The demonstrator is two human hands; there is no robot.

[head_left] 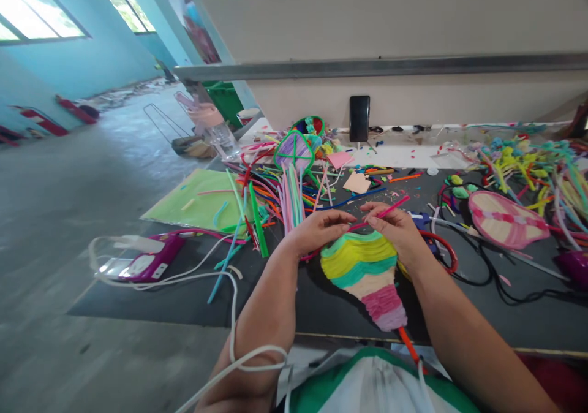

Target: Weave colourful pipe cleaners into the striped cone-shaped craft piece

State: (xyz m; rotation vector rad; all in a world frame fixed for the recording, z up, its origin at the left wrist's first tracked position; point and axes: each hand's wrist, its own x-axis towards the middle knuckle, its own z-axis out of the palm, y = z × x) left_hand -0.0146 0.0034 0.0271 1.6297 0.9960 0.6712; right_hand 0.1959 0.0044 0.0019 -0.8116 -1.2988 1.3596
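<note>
Head view: the person's left hand [316, 232] and right hand [397, 229] are both pinching a pink pipe cleaner [381, 213] over the top edge of a striped fan-shaped piece [367, 272], which is lying on the dark table [184, 296] between the forearms. Loose pipe cleaners [280, 198] are lying beyond, a black phone [359, 117] is leaning against the wall.
</note>
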